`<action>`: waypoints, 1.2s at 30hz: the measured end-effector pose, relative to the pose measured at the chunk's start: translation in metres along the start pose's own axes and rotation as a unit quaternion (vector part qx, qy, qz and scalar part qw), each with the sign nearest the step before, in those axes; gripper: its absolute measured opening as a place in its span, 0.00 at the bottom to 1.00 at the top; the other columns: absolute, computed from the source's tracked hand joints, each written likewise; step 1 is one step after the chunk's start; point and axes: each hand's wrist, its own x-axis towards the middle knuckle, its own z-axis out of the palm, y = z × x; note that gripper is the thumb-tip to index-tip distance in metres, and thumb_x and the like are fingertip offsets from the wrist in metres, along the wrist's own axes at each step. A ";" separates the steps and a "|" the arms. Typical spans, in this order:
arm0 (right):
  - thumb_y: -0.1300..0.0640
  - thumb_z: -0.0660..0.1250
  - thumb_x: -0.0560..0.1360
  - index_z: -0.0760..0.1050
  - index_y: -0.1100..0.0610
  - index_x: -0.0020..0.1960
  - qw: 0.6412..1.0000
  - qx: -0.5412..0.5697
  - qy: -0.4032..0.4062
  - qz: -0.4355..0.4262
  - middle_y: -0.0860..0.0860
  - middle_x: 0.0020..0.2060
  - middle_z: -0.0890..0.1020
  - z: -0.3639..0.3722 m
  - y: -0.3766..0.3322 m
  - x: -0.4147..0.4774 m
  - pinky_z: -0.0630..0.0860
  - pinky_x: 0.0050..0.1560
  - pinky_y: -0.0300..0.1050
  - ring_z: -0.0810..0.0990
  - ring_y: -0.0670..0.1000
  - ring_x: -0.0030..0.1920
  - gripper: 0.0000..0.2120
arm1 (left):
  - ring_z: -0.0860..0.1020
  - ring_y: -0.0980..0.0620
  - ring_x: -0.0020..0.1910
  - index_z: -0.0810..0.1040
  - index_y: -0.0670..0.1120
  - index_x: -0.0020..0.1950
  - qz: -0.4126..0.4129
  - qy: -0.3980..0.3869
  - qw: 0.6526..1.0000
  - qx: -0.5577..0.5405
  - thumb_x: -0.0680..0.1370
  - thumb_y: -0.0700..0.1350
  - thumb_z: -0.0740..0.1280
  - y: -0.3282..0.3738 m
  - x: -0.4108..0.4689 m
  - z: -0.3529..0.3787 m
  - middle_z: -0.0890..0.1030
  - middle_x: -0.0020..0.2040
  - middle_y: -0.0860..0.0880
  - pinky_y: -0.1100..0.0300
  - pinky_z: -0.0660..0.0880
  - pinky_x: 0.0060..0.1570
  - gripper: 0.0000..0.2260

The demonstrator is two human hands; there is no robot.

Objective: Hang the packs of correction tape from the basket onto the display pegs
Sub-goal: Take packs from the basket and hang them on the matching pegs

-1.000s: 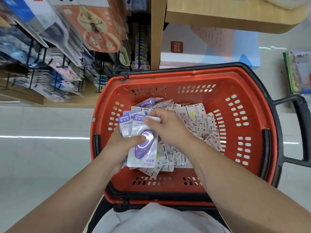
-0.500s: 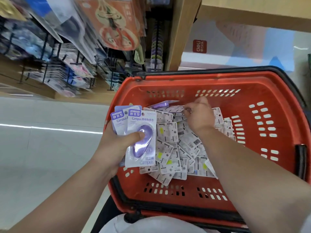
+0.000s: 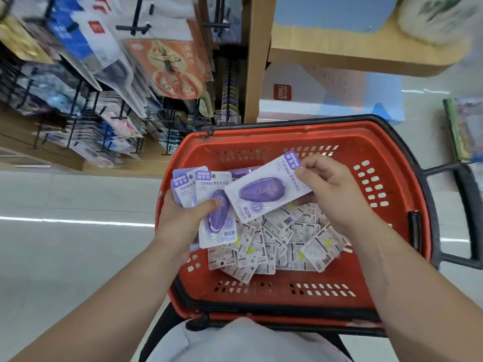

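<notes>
Stock item: correction tape, purple, on hang cards. Left hand (image 3: 180, 220), centre-left of the frame, grips a fanned stack (image 3: 209, 202) face up, thumb across the top card. Right hand (image 3: 332, 194) pinches a single pack (image 3: 266, 192) by its header end, tilted above the red basket (image 3: 392, 163), where loose packs (image 3: 282, 241) lie mostly face down. Handling note — lay the single pack on the stack with headers matched, so the hang holes should align for the display pegs (image 3: 134, 26) at upper left. Legible: "Campus", "静音型", "修正带" on the cards; "deli" on a red label (image 3: 282, 92), upper centre.
</notes>
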 end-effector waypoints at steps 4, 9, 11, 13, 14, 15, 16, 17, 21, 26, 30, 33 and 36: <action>0.63 0.65 0.82 0.79 0.57 0.44 0.998 -0.007 -0.033 0.047 0.53 0.35 0.80 0.008 0.005 -0.009 0.79 0.31 0.45 0.78 0.49 0.33 0.09 | 0.88 0.46 0.46 0.84 0.46 0.59 -0.015 -0.044 0.999 -0.026 0.74 0.32 0.76 0.002 -0.015 0.016 0.88 0.52 0.42 0.54 0.83 0.36 0.16; 0.62 0.68 0.80 0.80 0.58 0.42 0.997 -0.033 0.066 0.036 0.45 0.32 0.80 0.041 0.023 -0.013 0.71 0.29 0.38 0.76 0.42 0.30 0.08 | 0.87 0.43 0.52 0.84 0.50 0.61 -0.063 -0.129 0.989 -0.031 0.68 0.42 0.74 -0.002 -0.024 0.027 0.88 0.56 0.43 0.50 0.82 0.46 0.21; 0.60 0.68 0.80 0.79 0.57 0.42 0.995 -0.017 0.087 0.042 0.47 0.32 0.80 0.050 0.028 -0.012 0.72 0.33 0.41 0.77 0.45 0.32 0.08 | 0.86 0.41 0.55 0.82 0.51 0.65 -0.090 -0.148 0.984 -0.044 0.69 0.44 0.72 -0.003 -0.025 0.029 0.87 0.59 0.42 0.46 0.82 0.51 0.23; 0.59 0.67 0.81 0.77 0.55 0.42 0.994 0.020 0.087 0.060 0.51 0.33 0.81 0.055 0.029 -0.012 0.73 0.35 0.46 0.79 0.50 0.34 0.09 | 0.86 0.40 0.56 0.80 0.50 0.68 -0.105 -0.165 0.979 -0.057 0.71 0.44 0.70 -0.002 -0.025 0.030 0.86 0.60 0.42 0.47 0.82 0.50 0.24; 0.59 0.67 0.81 0.77 0.55 0.42 0.994 0.024 0.085 0.065 0.52 0.33 0.81 0.056 0.030 -0.012 0.73 0.36 0.48 0.79 0.52 0.34 0.08 | 0.86 0.41 0.55 0.80 0.49 0.69 -0.107 -0.173 0.977 -0.063 0.72 0.44 0.70 -0.001 -0.026 0.029 0.86 0.60 0.42 0.48 0.83 0.48 0.24; 0.59 0.67 0.81 0.77 0.54 0.43 0.994 0.016 0.085 0.064 0.51 0.34 0.81 0.056 0.031 -0.011 0.73 0.36 0.49 0.79 0.52 0.34 0.08 | 0.86 0.42 0.54 0.80 0.49 0.69 -0.110 -0.183 0.974 -0.070 0.72 0.44 0.69 0.000 -0.026 0.028 0.86 0.60 0.42 0.50 0.83 0.46 0.24; 0.60 0.67 0.81 0.77 0.54 0.43 0.995 0.000 0.084 0.057 0.49 0.34 0.81 0.057 0.031 -0.011 0.73 0.36 0.49 0.79 0.51 0.34 0.08 | 0.86 0.42 0.54 0.80 0.48 0.69 -0.114 -0.191 0.972 -0.074 0.73 0.45 0.70 0.001 -0.026 0.027 0.86 0.60 0.42 0.50 0.83 0.45 0.23; 0.60 0.67 0.80 0.77 0.55 0.42 0.995 -0.019 0.082 0.044 0.47 0.33 0.81 0.058 0.031 -0.010 0.73 0.36 0.48 0.78 0.50 0.34 0.08 | 0.86 0.42 0.55 0.80 0.48 0.69 -0.115 -0.201 0.970 -0.075 0.73 0.45 0.70 0.000 -0.025 0.025 0.86 0.60 0.42 0.50 0.84 0.46 0.23; 0.60 0.68 0.80 0.78 0.53 0.41 0.995 -0.072 0.067 0.000 0.43 0.34 0.81 0.065 0.036 -0.005 0.74 0.36 0.45 0.77 0.46 0.34 0.08 | 0.87 0.42 0.53 0.81 0.46 0.67 -0.122 -0.207 0.969 -0.060 0.72 0.45 0.73 -0.003 -0.022 0.016 0.86 0.59 0.40 0.50 0.84 0.47 0.22; 0.55 0.67 0.82 0.80 0.55 0.48 0.998 0.010 0.007 0.066 0.40 0.35 0.82 0.079 0.045 0.008 0.77 0.37 0.37 0.80 0.40 0.36 0.06 | 0.87 0.41 0.50 0.85 0.48 0.60 -0.114 -0.168 0.976 -0.078 0.70 0.41 0.72 -0.008 -0.009 0.003 0.86 0.58 0.39 0.50 0.84 0.44 0.19; 0.45 0.65 0.82 0.79 0.44 0.62 0.985 -0.031 0.093 0.141 0.47 0.51 0.84 0.065 0.079 0.054 0.83 0.48 0.49 0.85 0.54 0.51 0.10 | 0.88 0.45 0.45 0.85 0.48 0.60 -0.079 -0.091 0.990 -0.069 0.74 0.35 0.74 0.001 0.001 -0.003 0.88 0.54 0.42 0.55 0.82 0.33 0.16; 0.54 0.69 0.81 0.77 0.47 0.66 0.974 -0.127 0.142 0.126 0.48 0.60 0.79 0.052 0.106 0.088 0.76 0.29 0.35 0.82 0.48 0.41 0.14 | 0.88 0.42 0.51 0.80 0.45 0.67 -0.022 -0.039 0.998 -0.050 0.77 0.30 0.69 0.009 0.008 -0.013 0.87 0.57 0.41 0.52 0.84 0.38 0.20; 0.55 0.71 0.78 0.81 0.47 0.62 0.938 -0.315 0.119 0.075 0.50 0.61 0.77 0.054 0.129 0.114 0.80 0.43 0.41 0.81 0.52 0.44 0.12 | 0.87 0.41 0.55 0.80 0.44 0.68 0.013 -0.012 1.000 -0.024 0.76 0.28 0.69 0.015 0.011 -0.026 0.87 0.58 0.43 0.46 0.85 0.49 0.22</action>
